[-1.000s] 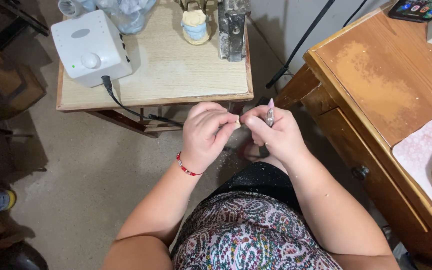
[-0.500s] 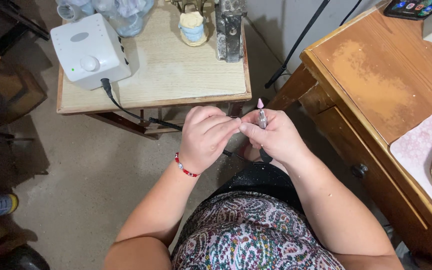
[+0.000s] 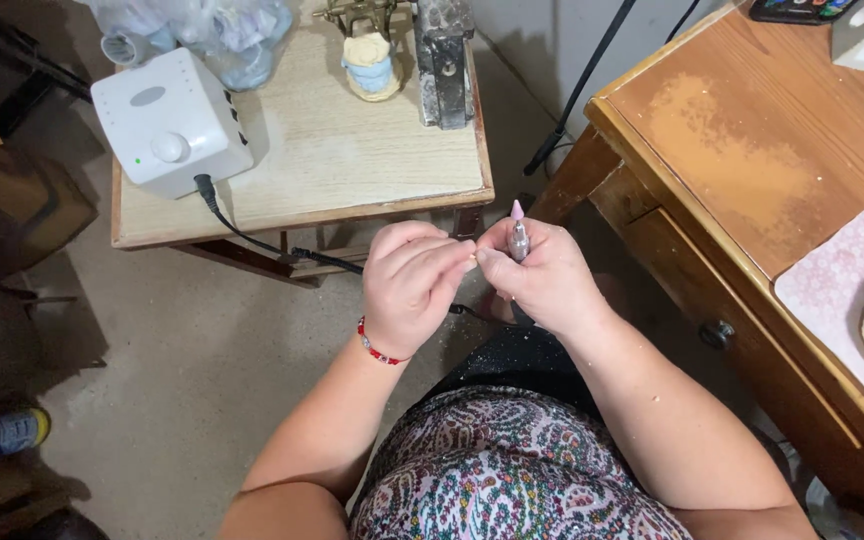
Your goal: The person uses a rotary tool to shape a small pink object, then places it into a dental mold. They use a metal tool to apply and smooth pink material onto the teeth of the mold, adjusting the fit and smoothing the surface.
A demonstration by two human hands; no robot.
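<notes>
The wooden desk (image 3: pixel 752 150) stands at the right, the small table (image 3: pixel 352 160) ahead with the white control box (image 3: pixel 167 120) on it. Since a second ago the hands have barely shifted. The right hand (image 3: pixel 547 280) stays clenched around the rotary handpiece (image 3: pixel 518 235), pink tip up. The left hand (image 3: pixel 412 285) pinches something too small to tell beside it.

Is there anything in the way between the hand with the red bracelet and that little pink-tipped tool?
Nothing visible. The left hand meets the right hand fingertip to fingertip, right beside the tool, which the right hand grips upright. What the left fingers pinch is too small to tell.
</notes>
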